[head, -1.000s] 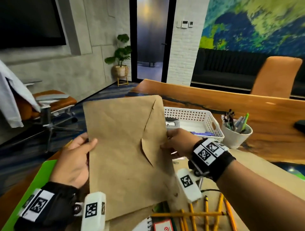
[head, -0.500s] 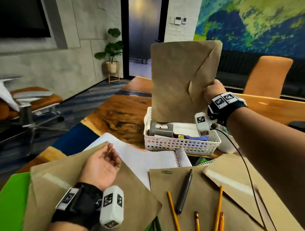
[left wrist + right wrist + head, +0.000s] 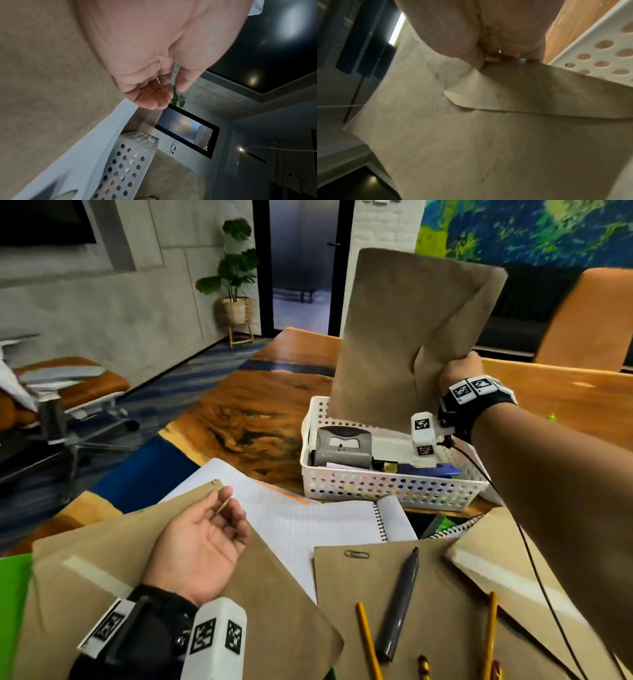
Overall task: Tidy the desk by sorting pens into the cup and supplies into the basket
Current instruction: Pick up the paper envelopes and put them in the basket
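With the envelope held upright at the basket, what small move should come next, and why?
Probably lower and release it. The right hand grips the envelope by its edge, its bottom already inside the basket behind the hole punch, so it seems nearly stowed. The left hand rests idle.

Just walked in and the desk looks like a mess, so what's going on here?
A person is tidying it. Their right hand grips a brown envelope by its edge, holding it upright with its lower end inside the white basket, which already holds a hole punch. The left hand rests palm-up and loosely curled on another envelope, holding nothing. A marker, pencils and a paper clip lie unsorted.
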Action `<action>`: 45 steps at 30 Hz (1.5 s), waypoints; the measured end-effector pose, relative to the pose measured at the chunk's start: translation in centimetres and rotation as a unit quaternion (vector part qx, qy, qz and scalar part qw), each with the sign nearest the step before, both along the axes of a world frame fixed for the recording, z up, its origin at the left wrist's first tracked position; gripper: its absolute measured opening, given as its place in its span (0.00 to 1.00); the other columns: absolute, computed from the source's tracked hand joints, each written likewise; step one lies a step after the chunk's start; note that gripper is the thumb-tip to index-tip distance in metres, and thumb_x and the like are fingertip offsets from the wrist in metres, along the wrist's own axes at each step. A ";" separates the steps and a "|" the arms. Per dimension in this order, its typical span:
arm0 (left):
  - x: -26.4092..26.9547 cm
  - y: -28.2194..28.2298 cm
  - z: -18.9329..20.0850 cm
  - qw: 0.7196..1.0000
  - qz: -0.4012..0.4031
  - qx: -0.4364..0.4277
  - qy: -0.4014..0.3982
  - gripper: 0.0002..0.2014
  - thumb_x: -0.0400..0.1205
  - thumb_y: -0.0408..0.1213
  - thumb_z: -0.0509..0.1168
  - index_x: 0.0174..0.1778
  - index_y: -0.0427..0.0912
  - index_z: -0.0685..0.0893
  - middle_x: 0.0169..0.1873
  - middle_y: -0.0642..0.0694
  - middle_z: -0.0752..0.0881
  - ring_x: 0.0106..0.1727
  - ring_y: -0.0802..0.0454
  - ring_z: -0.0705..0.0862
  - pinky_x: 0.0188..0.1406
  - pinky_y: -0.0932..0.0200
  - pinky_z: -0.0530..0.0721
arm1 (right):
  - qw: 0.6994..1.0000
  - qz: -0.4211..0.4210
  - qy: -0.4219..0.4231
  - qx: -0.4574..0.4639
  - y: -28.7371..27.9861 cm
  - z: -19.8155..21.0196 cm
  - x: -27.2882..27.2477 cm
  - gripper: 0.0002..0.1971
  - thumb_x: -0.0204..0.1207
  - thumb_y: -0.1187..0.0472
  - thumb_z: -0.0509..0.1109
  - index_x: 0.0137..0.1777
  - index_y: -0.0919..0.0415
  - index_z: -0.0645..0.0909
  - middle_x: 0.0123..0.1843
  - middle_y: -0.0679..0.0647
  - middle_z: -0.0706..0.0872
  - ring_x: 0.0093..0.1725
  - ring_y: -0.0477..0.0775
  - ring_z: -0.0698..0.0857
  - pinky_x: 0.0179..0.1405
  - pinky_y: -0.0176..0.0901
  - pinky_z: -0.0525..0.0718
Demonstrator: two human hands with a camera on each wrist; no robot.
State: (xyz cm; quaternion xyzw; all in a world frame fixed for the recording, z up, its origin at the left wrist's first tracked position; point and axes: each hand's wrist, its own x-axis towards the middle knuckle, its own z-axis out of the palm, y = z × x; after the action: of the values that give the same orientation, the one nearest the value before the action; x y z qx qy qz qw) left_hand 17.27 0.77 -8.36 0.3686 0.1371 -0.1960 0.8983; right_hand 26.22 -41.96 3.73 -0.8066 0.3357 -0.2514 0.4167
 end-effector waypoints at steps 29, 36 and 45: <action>-0.7 -0.2 0.6 0.997 -0.050 0.054 -0.025 0.08 0.88 0.43 0.62 0.52 0.45 0.85 0.42 0.49 0.83 0.46 0.56 0.83 0.53 0.61 0.79 | 0.846 0.358 0.372 -0.130 7.1 5.2 -20.2 0.07 0.81 0.65 0.69 0.56 0.55 0.84 0.51 0.50 0.93 0.45 0.47 0.93 0.47 0.45 0.90; -2.6 -4.1 2.8 0.978 -0.139 0.145 -0.051 0.07 0.88 0.40 0.61 0.51 0.46 0.85 0.39 0.48 0.81 0.39 0.55 0.80 0.37 0.64 0.79 | 0.752 0.185 0.560 -0.295 -2.4 0.4 -30.2 0.19 0.72 0.53 0.80 0.62 0.54 0.84 0.59 0.54 0.87 0.60 0.59 0.86 0.55 0.46 0.83; -8.2 -10.2 6.1 0.920 -0.264 0.244 -0.158 0.08 0.87 0.40 0.63 0.57 0.45 0.86 0.37 0.50 0.86 0.36 0.55 0.82 0.32 0.62 0.76 | 0.754 0.240 0.544 -0.280 -1.4 -1.6 -32.2 0.16 0.72 0.54 0.81 0.57 0.55 0.82 0.52 0.55 0.84 0.49 0.56 0.82 0.45 0.40 0.78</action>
State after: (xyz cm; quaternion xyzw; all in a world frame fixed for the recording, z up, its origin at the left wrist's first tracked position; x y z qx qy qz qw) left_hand 9.02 -9.41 -2.30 0.6255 -0.0651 -0.3259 0.7059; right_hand -5.96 -43.32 2.13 -0.9418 0.2157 0.2555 -0.0342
